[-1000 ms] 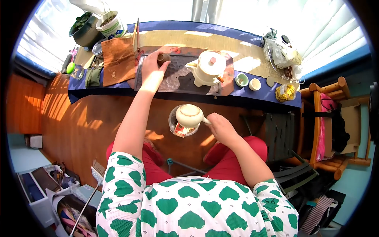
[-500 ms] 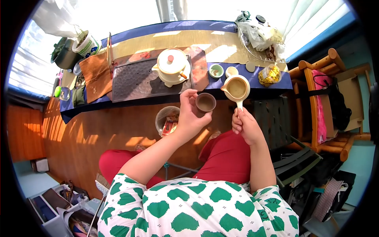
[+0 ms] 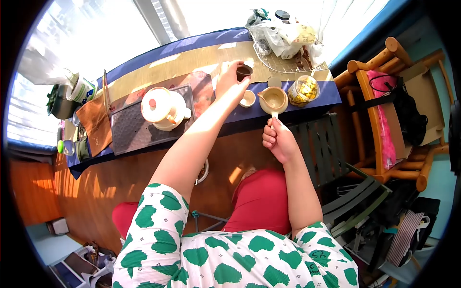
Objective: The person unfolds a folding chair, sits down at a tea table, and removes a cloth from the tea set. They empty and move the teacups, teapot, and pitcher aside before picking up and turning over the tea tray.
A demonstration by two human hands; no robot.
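Observation:
My left hand [image 3: 231,82] reaches over the far part of the table, its fingers closed around a small dark brown cup [image 3: 244,71]. In my right hand [image 3: 281,140] is the handle of a cream tea pitcher [image 3: 273,100], held level at the table's front edge, a little liquid at its bottom. Between the two hands a small pale cup [image 3: 248,99] stands on the blue cloth. A round coaster [image 3: 274,82] lies behind the pitcher. To the left, a white teapot [image 3: 160,106] with a red knob sits on a dark tea tray [image 3: 126,126]. The green cup is hidden behind my left hand.
A clear jar of yellow flowers [image 3: 304,90] stands right of the pitcher. Behind it is a wire basket [image 3: 283,65] with plastic bags. A brown cloth [image 3: 96,126] hangs over the table's left edge. A dark slatted chair [image 3: 314,144] stands at right.
My left hand has carried the dark cup forward and up over the table. The pitcher has shifted slightly left in my right hand. The view has turned, so the table appears tilted and further left.

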